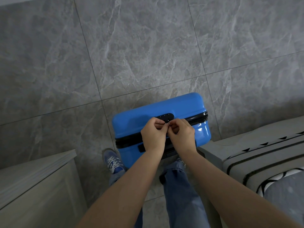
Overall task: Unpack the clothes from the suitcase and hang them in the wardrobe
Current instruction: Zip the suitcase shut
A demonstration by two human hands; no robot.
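Two bare forearms reach down over blue jeans (179, 186) to the left hand (153, 134) and right hand (181, 134), fingers curled, each pinching a small metal zipper pull (168, 123) beside the black combination lock (165, 116) of the closed glossy blue hard-shell suitcase (131, 122), upright on grey marble-patterned tiles (148, 46).

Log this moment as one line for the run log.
suitcase: upright, zipped | left hand, right hand: pinching zipper pulls by lock | clothes: unseen

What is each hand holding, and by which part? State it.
Both the left hand and the right hand pinch small metal zipper pulls beside the suitcase lock.
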